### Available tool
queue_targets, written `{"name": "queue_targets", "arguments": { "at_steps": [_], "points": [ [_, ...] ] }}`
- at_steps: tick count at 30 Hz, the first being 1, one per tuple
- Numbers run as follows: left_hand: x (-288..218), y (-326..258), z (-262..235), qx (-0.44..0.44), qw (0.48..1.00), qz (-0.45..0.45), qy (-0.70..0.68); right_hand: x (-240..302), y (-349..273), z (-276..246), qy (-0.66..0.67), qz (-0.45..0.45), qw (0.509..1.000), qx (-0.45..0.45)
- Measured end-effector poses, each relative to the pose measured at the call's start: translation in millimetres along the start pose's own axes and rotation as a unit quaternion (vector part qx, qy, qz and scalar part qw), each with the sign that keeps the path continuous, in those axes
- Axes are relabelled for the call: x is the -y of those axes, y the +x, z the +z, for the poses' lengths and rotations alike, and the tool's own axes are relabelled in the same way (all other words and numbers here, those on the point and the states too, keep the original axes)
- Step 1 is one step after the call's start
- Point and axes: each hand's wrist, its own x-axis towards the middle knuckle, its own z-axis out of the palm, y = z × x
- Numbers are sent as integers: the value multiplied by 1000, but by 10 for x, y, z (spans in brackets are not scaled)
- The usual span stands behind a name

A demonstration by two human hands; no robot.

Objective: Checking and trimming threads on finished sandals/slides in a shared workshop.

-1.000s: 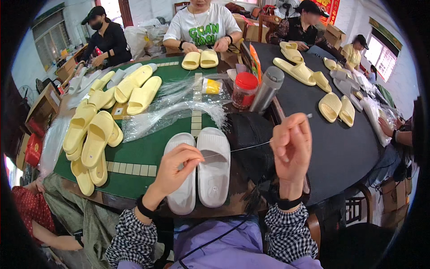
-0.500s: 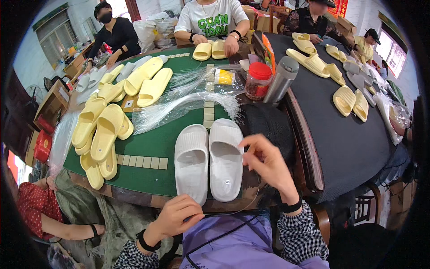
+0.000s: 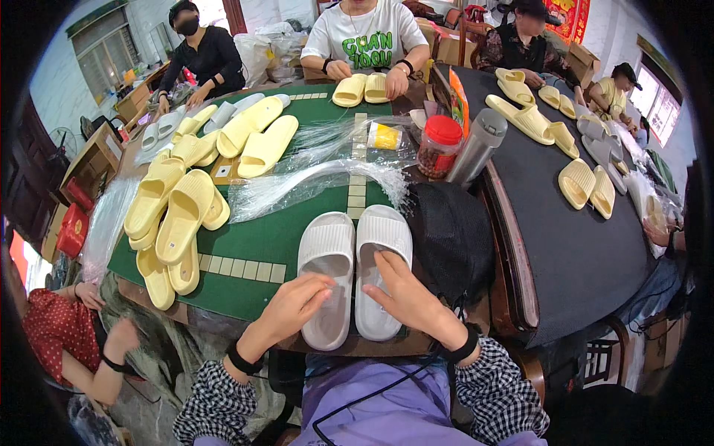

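A pair of pale grey slide sandals stands side by side at the table's near edge, toes pointing away from me. My left hand is over the left slide, its fingers stretched loosely to the right and thumb apart. Inside the right slide, just behind the strap, my right hand has its fingers extended and the thumb spread over the insole. Neither hand visibly holds anything; a very thin strand could be hidden.
Cream-yellow slides are heaped on the green mat at left. A bundle of clear plastic strands lies beyond the grey pair. A red-lidded jar, a steel flask and a black mesh item stand right. Co-workers sit around.
My right hand has moved from the right slide's outer edge to over its insole. My left hand has risen over the left slide. The thin strand between my hands no longer shows.
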Motion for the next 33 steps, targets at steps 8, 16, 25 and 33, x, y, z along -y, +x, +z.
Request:
{"name": "queue_targets", "arguments": {
  "at_steps": [8,16,25,33],
  "points": [
    [42,249,210,-18,995,-35,96,-102,194,215,-13,54,998,12],
    [-25,440,294,128,976,-99,145,-372,406,368,66,132,989,30],
    [174,548,495,53,978,-104,173,-231,502,237,118,202,966,110],
    [215,625,488,121,969,-148,155,5,253,261,-99,-55,991,-71]
  ]
}}
